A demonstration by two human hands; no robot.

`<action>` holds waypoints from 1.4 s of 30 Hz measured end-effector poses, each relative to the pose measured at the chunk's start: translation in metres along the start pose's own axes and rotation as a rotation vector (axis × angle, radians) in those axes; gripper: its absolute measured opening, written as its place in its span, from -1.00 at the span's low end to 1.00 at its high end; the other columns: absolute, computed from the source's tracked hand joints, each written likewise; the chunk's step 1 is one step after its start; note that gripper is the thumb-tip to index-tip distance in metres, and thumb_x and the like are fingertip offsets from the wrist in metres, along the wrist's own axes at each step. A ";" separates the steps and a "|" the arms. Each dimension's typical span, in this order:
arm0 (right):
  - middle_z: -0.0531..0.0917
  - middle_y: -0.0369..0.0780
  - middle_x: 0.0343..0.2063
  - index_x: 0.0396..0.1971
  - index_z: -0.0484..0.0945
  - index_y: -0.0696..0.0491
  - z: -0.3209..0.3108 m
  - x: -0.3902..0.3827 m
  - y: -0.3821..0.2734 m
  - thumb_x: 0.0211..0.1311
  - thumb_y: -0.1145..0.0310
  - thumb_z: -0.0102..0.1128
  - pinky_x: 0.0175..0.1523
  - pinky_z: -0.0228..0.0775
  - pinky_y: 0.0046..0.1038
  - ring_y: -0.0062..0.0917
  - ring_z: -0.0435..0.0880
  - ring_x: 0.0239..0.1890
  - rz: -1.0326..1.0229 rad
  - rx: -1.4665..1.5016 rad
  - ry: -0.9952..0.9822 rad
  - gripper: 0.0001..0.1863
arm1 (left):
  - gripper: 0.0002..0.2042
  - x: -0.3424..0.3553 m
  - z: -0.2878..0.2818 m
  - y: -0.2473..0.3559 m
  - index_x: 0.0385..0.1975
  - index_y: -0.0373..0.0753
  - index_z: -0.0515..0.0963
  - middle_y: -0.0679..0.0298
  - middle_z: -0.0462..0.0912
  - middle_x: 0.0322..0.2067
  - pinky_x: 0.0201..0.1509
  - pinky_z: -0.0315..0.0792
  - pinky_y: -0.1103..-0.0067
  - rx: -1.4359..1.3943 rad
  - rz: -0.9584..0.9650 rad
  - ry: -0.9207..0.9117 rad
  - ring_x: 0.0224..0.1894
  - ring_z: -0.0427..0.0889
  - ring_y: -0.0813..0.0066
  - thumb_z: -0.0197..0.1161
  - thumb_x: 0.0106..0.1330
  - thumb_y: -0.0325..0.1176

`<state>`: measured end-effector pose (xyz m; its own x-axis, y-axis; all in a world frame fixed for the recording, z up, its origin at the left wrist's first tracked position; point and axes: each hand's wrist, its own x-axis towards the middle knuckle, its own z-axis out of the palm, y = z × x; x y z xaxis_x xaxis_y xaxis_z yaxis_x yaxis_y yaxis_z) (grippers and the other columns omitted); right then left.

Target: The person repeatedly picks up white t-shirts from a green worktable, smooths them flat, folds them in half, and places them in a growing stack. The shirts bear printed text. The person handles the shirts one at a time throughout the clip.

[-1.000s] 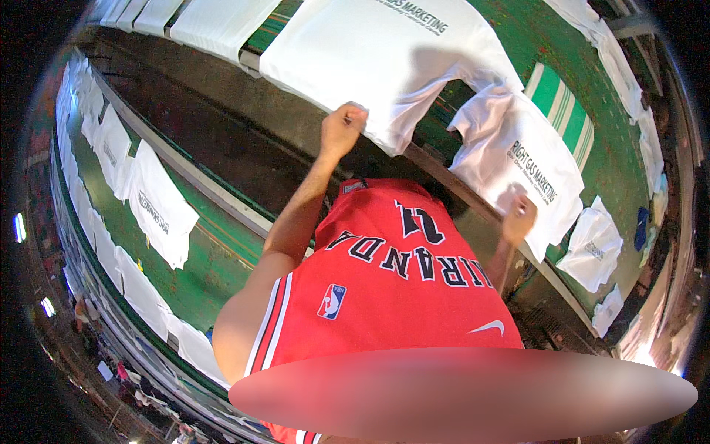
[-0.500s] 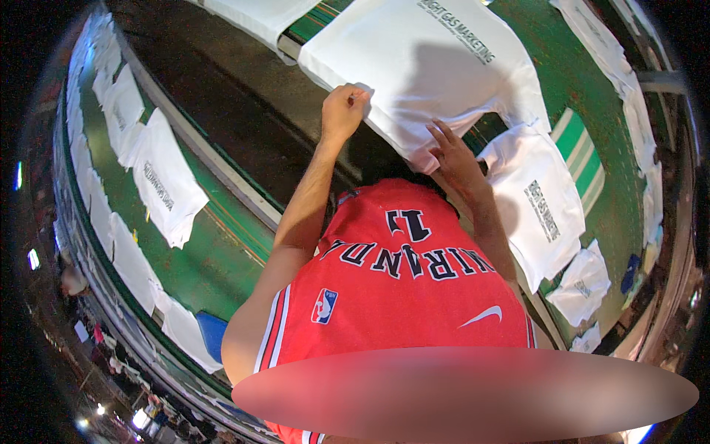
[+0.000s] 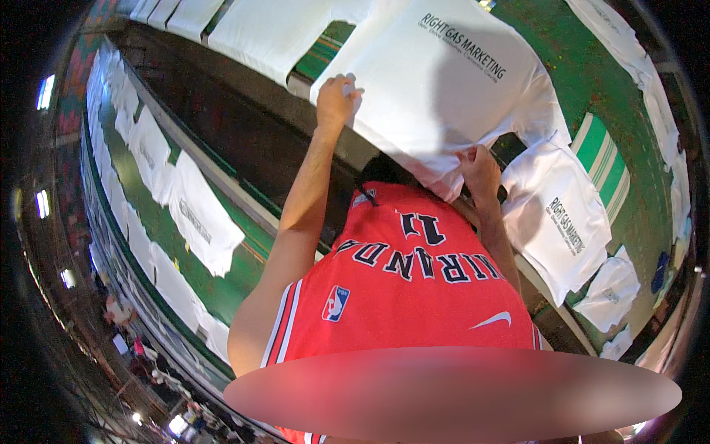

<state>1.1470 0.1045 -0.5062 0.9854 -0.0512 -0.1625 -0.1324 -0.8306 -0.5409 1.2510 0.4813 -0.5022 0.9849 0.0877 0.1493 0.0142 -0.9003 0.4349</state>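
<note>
A white printed T-shirt (image 3: 399,66) lies spread over the green table, dark lettering across its far right part and a shadow over its middle. At the shirt's near left edge, my left hand (image 3: 336,101) is closed with the fabric pinched in its fingers. My right hand (image 3: 481,172) has its fingers curled round the near right edge, beside the sleeve. Cloth between the two hands hangs slightly over the table's near edge, with small folds close to my right hand.
Another printed white shirt (image 3: 558,218) lies to the right, near a green-and-white striped board (image 3: 600,166). More white shirts (image 3: 262,33) line the table to the far left. Across a dark aisle (image 3: 222,96), a second green table (image 3: 214,270) carries several white shirts (image 3: 203,214).
My right hand's fingers, stretched out over the cloth before, are now curled on the shirt's edge. My left hand stays at its edge. The whole view has shifted a little.
</note>
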 end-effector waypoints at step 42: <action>0.61 -0.05 -0.41 -0.23 0.54 0.16 0.002 -0.047 -0.055 0.20 0.48 0.19 -0.16 0.41 -0.15 -0.12 0.58 -0.32 0.390 -0.268 0.780 -0.85 | -0.77 0.056 -0.032 -0.038 -0.06 -0.31 0.54 0.07 0.61 -0.27 -0.10 0.51 0.30 -0.636 0.383 0.083 -0.21 0.61 0.08 0.26 0.30 -0.59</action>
<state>1.1081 0.1534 -0.4705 0.6819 -0.6347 0.3635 -0.5377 -0.7719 -0.3391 1.3007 0.5335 -0.4820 0.8840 -0.1281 0.4496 -0.4550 -0.4565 0.7646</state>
